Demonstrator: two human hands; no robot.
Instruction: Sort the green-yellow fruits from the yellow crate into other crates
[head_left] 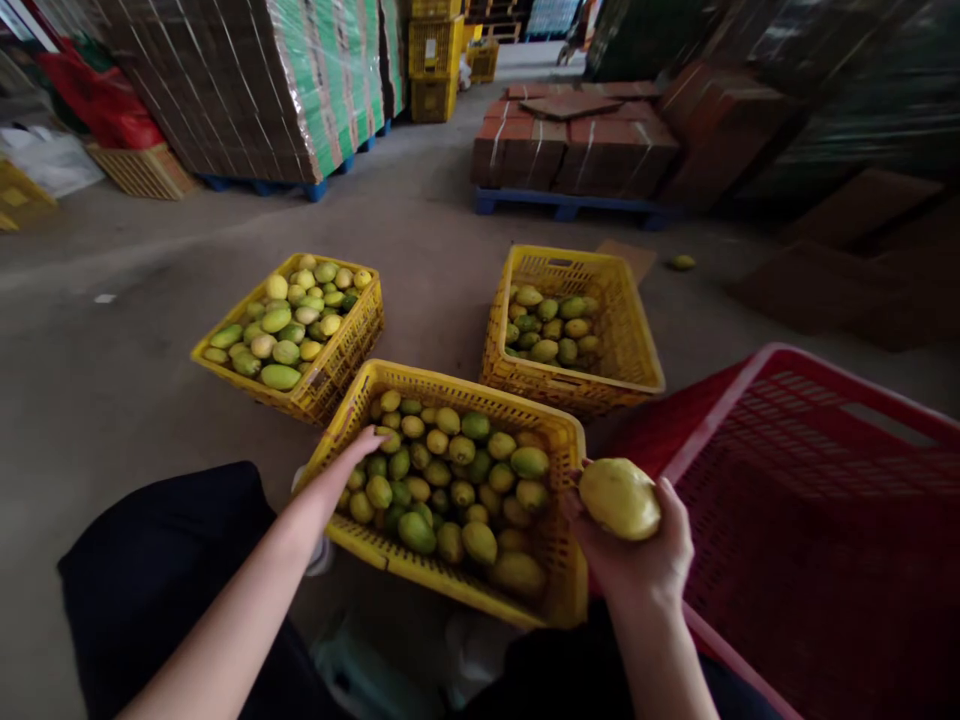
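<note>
In front of my knees stands a yellow plastic crate (450, 590) holding many yellow-green lemons (480, 542). At its far left corner, my left hand (366, 443) has its fingers closed on a lemon (387, 439) among the others; part of the grip is hidden. Over the crate's right edge my right hand (645, 560) holds up a large yellow lemon (619, 498), fingers wrapped around it from below. To the right of that hand is a big red plastic crate (817, 500), its visible inside dark.
Beyond stand two more yellow crates, the left one (345, 365) heaped with lemons and the right one (630, 340) partly filled. A loose lemon (681, 262) lies on the floor. Farther back are boxes on a blue pallet (570, 205) and a wrapped stack (330, 80).
</note>
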